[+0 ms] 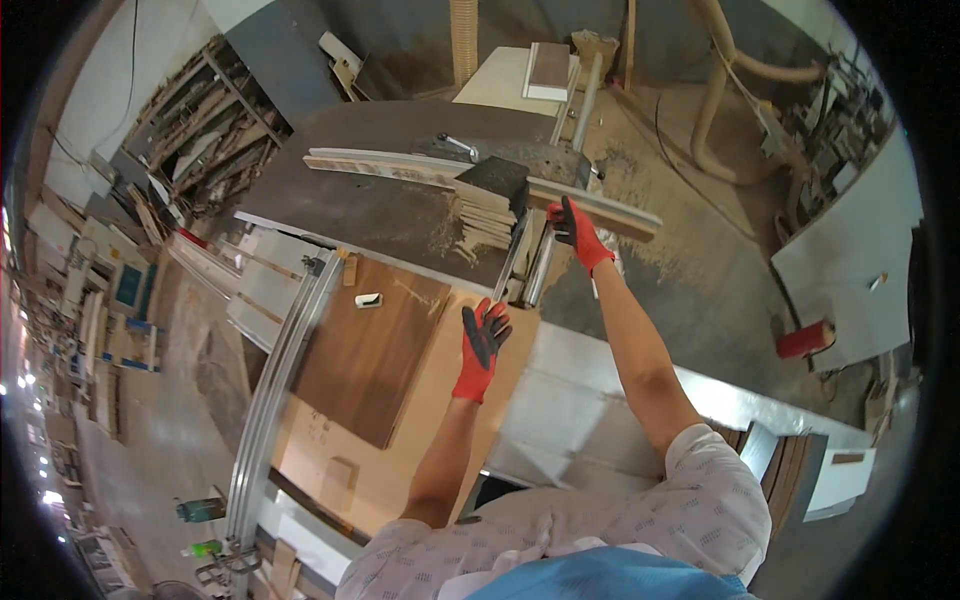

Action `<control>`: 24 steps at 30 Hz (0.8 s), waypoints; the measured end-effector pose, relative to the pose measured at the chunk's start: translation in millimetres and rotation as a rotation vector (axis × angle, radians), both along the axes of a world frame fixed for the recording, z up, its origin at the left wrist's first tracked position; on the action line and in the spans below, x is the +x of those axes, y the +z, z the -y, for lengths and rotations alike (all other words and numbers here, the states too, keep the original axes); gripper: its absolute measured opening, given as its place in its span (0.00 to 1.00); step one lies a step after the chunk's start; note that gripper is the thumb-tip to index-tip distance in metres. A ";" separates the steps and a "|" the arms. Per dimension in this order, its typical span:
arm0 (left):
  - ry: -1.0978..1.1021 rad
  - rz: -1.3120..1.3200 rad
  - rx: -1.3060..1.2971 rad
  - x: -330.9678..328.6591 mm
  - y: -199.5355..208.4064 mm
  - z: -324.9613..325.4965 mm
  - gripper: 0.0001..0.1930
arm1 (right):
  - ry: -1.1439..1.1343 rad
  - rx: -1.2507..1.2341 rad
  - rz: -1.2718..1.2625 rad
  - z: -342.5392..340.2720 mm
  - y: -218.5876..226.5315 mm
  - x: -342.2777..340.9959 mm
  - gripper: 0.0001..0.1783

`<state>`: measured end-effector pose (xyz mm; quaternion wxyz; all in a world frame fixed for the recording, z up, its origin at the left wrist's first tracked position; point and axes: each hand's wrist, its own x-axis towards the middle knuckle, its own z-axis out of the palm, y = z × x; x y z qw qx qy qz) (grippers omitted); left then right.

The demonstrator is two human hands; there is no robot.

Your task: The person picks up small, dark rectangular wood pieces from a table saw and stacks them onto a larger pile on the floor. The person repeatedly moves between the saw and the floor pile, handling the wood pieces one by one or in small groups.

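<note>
Both my hands wear red gloves with dark palms. My left hand (483, 345) hovers by the edge of a pale board (505, 365), fingers spread and holding nothing. Reaching farther forward, my right hand (578, 228) is beside a metal rail (540, 265) and close to a long fence bar (600, 208); its fingers look apart, with nothing visible in them. Whether it touches the bar I cannot tell. Left of it stands a stack of pale-edged strips (485, 222) under a dark block (494, 180), on the dark machine table (385, 205).
A brown wood-grain panel (370, 350) lies left of my left hand, with a small white object (368, 300) on it. An aluminium rail (275, 390) runs along the left. Sawdust covers the floor (680, 240) at right, near a hose (712, 140). Scrap wood fills a rack (210, 130).
</note>
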<state>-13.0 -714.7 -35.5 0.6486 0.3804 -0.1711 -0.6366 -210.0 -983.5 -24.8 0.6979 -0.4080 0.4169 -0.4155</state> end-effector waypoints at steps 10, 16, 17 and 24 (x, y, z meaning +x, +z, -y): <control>0.479 -0.217 -0.032 -14.9 -100.3 221.5 0.40 | -0.004 0.182 -0.009 121.0 -105.5 45.6 0.31; 0.740 0.817 0.250 -17.2 -183.2 344.6 0.34 | 0.373 0.159 0.007 187.0 -103.8 75.9 0.46; 0.665 0.622 0.294 -40.7 -180.9 319.2 0.34 | 0.346 0.213 0.027 162.9 -125.6 53.8 0.50; 0.154 0.780 0.422 -40.7 -100.0 262.0 0.39 | 0.394 -0.285 -0.469 146.3 -163.5 -57.9 0.38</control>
